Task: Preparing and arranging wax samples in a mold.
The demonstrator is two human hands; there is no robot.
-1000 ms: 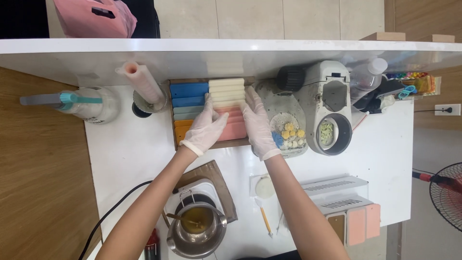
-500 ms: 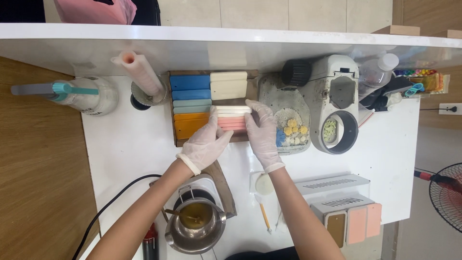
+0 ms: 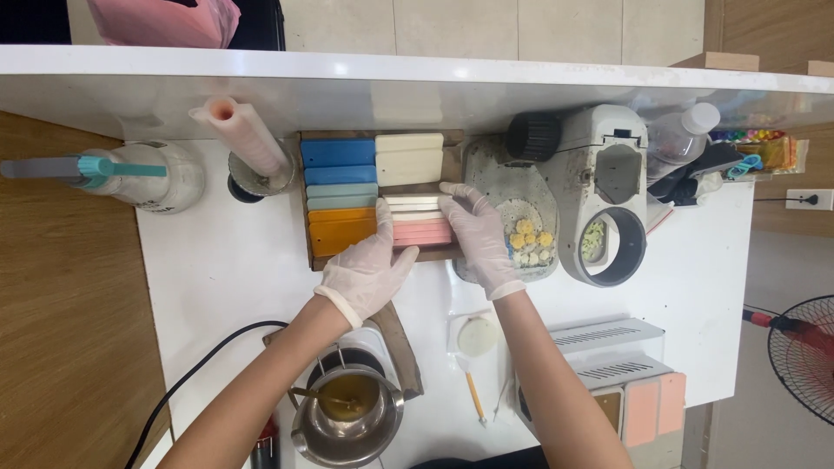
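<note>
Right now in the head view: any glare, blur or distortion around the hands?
Head view: sharp and evenly lit; both gloved hands, left hand and right hand, crisp on the pink and white slabs; soft glare on the white shelf edge; mild wide-angle bowing at the edges.

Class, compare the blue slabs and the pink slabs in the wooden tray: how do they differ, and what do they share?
The blue slabs lie at the tray's far left, untouched; the pink slabs sit at its near right, gripped between the left hand and right hand. The blue ones show broad faces; the pink ones show narrow strips. Both are rectangular slabs in the same tray.
</note>
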